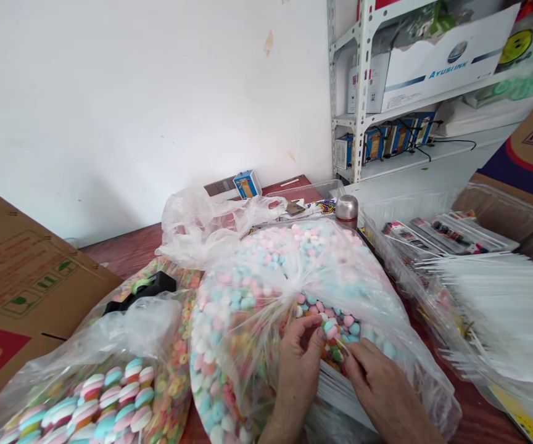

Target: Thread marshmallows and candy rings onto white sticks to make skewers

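candy bag (294,280) — glossy, crinkled plastic | matt cardboard carton (30,296) | flask cap (347,205) — shiny metal

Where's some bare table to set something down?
Bare table shows between left carton, wall and crumpled plastic; a narrow strip runs between the big candy bag and clear tray. It's crowded around the left hand and right hand.

Reddish-brown table (130,248); on it: large candy bag (289,277), middle; ring-candy bag (178,373), left; clear plastic bin (412,296), right

Left grip (300,354) curled in pinch; right grip (372,373) opposite, angled inward, also pinching; both close together.
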{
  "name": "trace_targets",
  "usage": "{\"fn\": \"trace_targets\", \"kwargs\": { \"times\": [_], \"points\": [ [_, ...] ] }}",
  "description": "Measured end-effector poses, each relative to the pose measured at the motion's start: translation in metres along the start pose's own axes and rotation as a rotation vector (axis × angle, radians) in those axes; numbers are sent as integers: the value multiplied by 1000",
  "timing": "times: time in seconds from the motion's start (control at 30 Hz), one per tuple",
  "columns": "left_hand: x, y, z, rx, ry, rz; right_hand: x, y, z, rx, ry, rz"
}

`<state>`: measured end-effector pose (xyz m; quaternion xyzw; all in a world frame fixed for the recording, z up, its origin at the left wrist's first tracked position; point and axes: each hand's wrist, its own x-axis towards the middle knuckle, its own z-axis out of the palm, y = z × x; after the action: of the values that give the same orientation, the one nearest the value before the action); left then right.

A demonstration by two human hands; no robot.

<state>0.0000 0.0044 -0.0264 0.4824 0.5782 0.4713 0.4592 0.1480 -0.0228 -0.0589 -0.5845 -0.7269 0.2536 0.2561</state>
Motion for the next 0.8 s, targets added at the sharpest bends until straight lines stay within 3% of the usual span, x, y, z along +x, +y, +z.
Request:
{"fn": "trace_targets", "kwargs": {
  "times": [0.37,0.57,0.63,0.8],
  "points": [
    [10,-6,9,38,59,80,40,-19,-7,-121,-3,-72],
    [16,0,5,129,39,152,47,-4,-5,-114,44,-39],
    [20,2,5,259,40,228,52,6,-6,-153,73,15],
    [43,-4,20,918,-57,447,75,21,0,-220,126,36]
  ]
}}
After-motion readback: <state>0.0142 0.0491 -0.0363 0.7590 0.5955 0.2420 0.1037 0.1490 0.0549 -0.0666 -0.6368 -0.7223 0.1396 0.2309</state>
